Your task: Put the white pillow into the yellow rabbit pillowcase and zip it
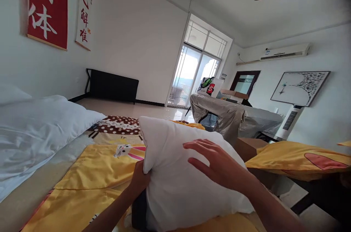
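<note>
A plain white pillow (175,180) stands tilted in front of me over yellow bedding. My left hand (140,179) is closed on its left edge near the lower corner; the fingertips are hidden behind the fabric. Over the pillow's upper face, my right hand (212,160) has its fingers stretched out, with the thumb apart from them. Whether the palm presses on the cloth I cannot tell. Left of the pillow lies a yellow cover (106,168) with a rabbit face printed on it.
A white quilt (49,126) is heaped at the left. Brown polka-dot fabric (120,125) lies beyond the yellow cover. Another yellow piece of bedding (287,157) sits at the right, by a cardboard box (249,144). Furniture under plastic sheeting (230,115) stands behind.
</note>
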Demonstrator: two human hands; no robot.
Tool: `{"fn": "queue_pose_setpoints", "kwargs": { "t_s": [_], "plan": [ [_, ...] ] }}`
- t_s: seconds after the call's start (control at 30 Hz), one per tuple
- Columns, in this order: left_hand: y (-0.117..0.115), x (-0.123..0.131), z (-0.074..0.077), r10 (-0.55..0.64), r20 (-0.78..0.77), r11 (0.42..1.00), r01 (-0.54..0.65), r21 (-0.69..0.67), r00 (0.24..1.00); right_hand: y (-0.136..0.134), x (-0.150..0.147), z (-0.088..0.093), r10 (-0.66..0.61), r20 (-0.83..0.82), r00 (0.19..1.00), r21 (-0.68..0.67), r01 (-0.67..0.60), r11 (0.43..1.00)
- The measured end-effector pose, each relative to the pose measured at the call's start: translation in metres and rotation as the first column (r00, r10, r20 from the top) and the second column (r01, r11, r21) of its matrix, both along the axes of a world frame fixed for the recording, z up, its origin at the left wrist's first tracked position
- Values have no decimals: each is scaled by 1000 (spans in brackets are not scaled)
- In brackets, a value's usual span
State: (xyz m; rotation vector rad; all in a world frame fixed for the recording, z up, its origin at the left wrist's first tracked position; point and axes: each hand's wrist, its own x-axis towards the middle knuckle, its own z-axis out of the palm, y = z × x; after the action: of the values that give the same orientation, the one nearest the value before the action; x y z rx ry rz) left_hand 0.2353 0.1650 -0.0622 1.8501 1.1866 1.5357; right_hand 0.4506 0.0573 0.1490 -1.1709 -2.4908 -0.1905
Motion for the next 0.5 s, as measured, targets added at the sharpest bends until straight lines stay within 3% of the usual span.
{"fn": "queue_pose_setpoints", "kwargs": {
  "t_s": [0.1, 0.2, 0.27, 0.4, 0.5],
  "plan": [
    [-15, 2, 10, -84, -39, 994, 86, 65, 996, 52, -44, 25, 47, -33, 998, 142, -42, 989],
    [-21, 0, 16, -163, -76, 980, 171, 103, 984, 92, -71, 29, 30, -44, 999, 5, -30, 1000],
    [-14, -6, 17, -179, -79, 978, 186, 94, 981, 103, -79, 25, -15, -48, 999, -72, 12, 997],
    [14, -27, 12, -164, -37, 986, 165, 28, 986, 84, -80, 3, -66, -130, 989, 86, 78, 993],
    [29, -39, 5, -212, -36, 977, 212, -11, 977, 49, -78, -28, 43, -45, 998, 175, -34, 984]
  ]
}}
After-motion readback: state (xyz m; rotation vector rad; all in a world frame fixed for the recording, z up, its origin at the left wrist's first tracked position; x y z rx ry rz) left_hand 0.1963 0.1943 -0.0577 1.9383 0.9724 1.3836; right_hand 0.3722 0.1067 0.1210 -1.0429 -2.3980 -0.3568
